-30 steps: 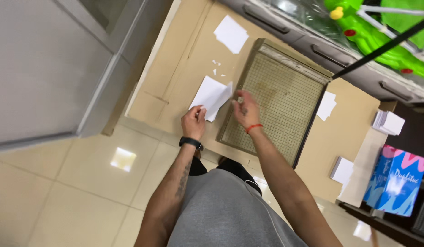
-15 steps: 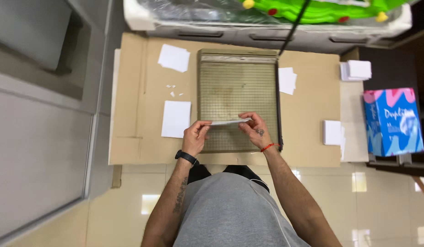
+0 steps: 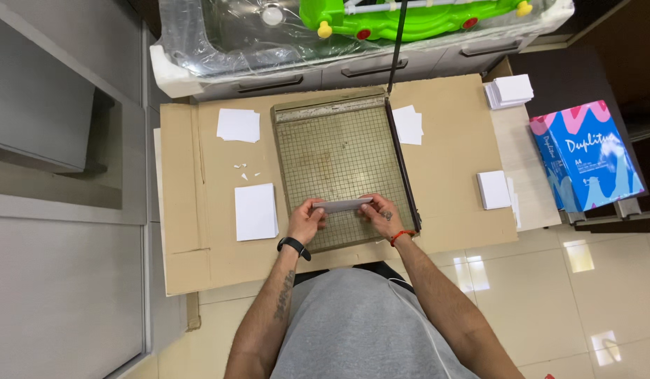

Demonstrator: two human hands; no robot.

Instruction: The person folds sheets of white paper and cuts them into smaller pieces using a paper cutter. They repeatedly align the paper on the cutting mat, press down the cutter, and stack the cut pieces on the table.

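My left hand and my right hand both grip a small stack of white paper, one hand at each end. The stack stands on edge over the near part of a gridded paper cutter board. The cutter's long black blade arm runs along the board's right side, and its handle rises toward the far side. A black band is on my left wrist and an orange one on my right.
The cutter lies on a flat cardboard sheet on the floor. White paper stacks lie on it at left, far left, right of the blade and at right. A blue paper ream pack and a green toy are nearby.
The view has swung round to look straight down. Both hands carried the paper stack from the left pile onto the cutter board and turned it on edge.
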